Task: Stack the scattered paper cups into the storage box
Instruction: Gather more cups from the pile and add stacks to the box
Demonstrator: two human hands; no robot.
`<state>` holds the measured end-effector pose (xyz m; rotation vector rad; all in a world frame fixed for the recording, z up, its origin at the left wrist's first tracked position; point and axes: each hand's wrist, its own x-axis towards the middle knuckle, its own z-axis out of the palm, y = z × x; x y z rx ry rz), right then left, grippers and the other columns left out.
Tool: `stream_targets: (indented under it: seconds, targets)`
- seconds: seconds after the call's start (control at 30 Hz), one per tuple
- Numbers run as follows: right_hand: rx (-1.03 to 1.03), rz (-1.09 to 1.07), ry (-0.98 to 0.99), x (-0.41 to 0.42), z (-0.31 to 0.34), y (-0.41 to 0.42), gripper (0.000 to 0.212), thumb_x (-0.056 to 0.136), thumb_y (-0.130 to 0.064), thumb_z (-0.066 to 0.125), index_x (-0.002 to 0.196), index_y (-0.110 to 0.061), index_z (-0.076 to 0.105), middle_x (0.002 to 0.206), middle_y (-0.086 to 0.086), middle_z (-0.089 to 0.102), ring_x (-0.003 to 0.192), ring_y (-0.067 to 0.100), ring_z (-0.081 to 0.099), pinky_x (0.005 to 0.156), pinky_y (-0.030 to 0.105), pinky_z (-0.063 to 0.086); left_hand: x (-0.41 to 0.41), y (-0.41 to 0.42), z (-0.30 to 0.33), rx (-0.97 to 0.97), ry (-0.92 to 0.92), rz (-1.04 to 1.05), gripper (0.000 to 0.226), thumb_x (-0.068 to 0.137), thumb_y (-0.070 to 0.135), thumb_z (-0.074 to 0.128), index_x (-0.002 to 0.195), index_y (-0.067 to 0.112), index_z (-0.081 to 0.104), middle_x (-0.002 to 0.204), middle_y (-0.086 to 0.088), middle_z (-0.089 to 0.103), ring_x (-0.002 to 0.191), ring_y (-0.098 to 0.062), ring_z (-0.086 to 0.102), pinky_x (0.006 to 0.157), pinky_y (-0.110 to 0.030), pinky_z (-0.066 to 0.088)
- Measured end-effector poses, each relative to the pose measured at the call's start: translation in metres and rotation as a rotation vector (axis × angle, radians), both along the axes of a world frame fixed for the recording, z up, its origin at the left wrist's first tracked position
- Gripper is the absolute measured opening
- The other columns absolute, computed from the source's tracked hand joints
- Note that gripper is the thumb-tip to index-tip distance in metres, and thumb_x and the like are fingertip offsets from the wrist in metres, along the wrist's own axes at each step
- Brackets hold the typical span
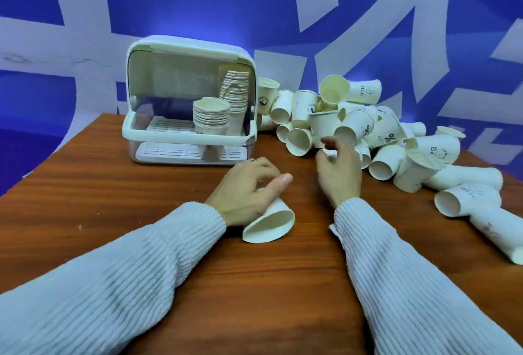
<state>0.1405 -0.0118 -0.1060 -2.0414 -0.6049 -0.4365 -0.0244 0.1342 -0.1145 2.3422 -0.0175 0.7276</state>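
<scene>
My left hand [249,187] grips a white paper cup [270,223] lying on its side on the table, its mouth facing me. My right hand [338,167] hovers with loosely curled fingers at the near edge of a pile of scattered paper cups [353,125] and holds nothing that I can see. The white storage box [189,100] stands behind my left hand with its lid raised. Inside it are a tall stack of cups [235,91] at the right and a shorter stack [210,117] in front.
The wooden table [113,193] runs left and toward me. More cups [467,201] lie on their sides along the table's right edge. A blue and white patterned wall stands close behind the box and the pile.
</scene>
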Motion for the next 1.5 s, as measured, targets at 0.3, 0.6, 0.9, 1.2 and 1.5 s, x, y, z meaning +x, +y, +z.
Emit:
stream_targets:
  seconds: [0.3,0.6,0.9,1.2,1.5]
  targets:
    - [0.184,-0.188,0.149,0.017,-0.004,-0.015,0.042,0.088,-0.018,0.057,0.129,-0.025,0.06,0.137,0.005,0.052,0.124,0.028,0.054,0.107,0.045,0.044,0.001,-0.01,-0.005,-0.056,0.078,-0.055,0.058,0.098,0.068,0.035,0.086,0.032,0.079,0.097,0.021,0.067,0.095,-0.002,0.065,0.092,-0.039,0.05]
    - [0.162,-0.261,-0.047,0.054,-0.001,-0.015,0.062,0.1,-0.047,0.047,0.158,-0.026,0.038,0.167,0.002,0.03,0.154,0.023,0.023,0.125,0.044,0.021,-0.006,-0.011,0.0,0.167,0.338,-0.145,0.076,0.08,0.085,0.044,0.142,0.041,0.05,0.141,0.026,0.038,0.133,0.004,0.038,0.115,-0.038,0.036]
    - [0.271,-0.017,0.105,0.101,0.016,-0.012,0.067,0.1,-0.049,0.05,0.159,-0.02,0.035,0.161,0.004,0.04,0.149,0.021,0.034,0.12,0.034,0.028,-0.004,-0.015,-0.001,0.344,0.358,-0.158,0.109,0.059,0.082,0.078,0.148,0.043,0.029,0.153,0.024,0.017,0.138,-0.001,0.032,0.112,-0.028,0.034]
    - [0.56,-0.146,0.162,0.085,0.027,-0.019,0.033,0.091,-0.022,0.059,0.121,-0.019,0.072,0.109,-0.01,0.07,0.108,0.012,0.065,0.093,0.024,0.052,-0.002,-0.016,0.001,0.424,0.18,-0.027,0.094,0.062,0.094,0.06,0.13,0.029,0.05,0.132,0.016,0.049,0.124,-0.004,0.044,0.106,-0.032,0.042]
    - [0.865,-0.078,-0.091,0.038,0.059,-0.002,0.015,0.086,-0.015,0.064,0.094,-0.026,0.069,0.095,-0.004,0.07,0.089,0.012,0.065,0.087,0.037,0.058,-0.002,-0.005,0.025,-0.52,-0.023,0.097,0.085,0.054,0.094,0.066,0.108,0.027,0.06,0.089,0.01,0.071,0.078,-0.011,0.068,0.067,-0.034,0.058]
